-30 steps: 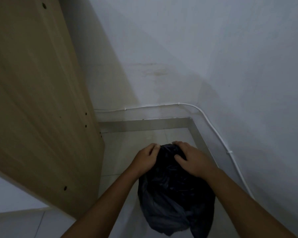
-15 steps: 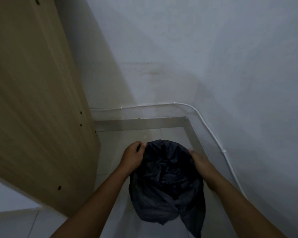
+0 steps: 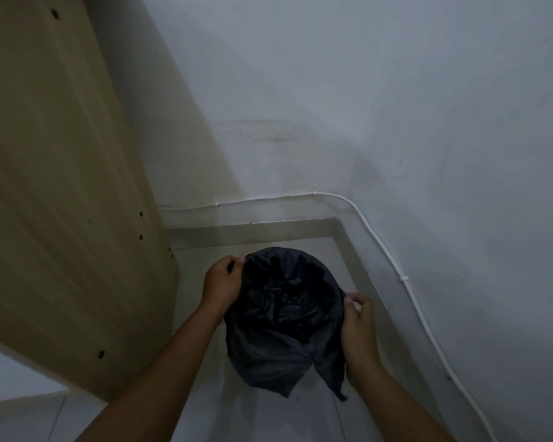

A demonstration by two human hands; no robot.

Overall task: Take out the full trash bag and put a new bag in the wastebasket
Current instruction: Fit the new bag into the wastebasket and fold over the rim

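While the scene is dim and the wastebasket itself is hiding under plastic, these lines are reading it from the head view.

Step in hand: both hands are stretching the mouth of a black trash bag [image 3: 284, 317] over what is likely the wastebasket rim; this is looking like the fitting of the new bag, judged only from the open, draped plastic.

Bag position: it is sitting at 6 o'clock of the view, on pale floor tiles [image 3: 198, 406], its skirt hanging down outside.

Left hand [image 3: 221, 283]: fingers are curling round and pinching the bag edge at its 10 o'clock.

Right hand [image 3: 359, 327]: fingers are pinching the edge at its 3 o'clock.

Surroundings: a wooden panel [image 3: 61, 186] is standing at 9 o'clock; a white cable [image 3: 406, 279] is running along the wall at 3 o'clock.

Next move: it is probably calling for pulling the edge down evenly all round, gently, since thin plastic is tearing easily.
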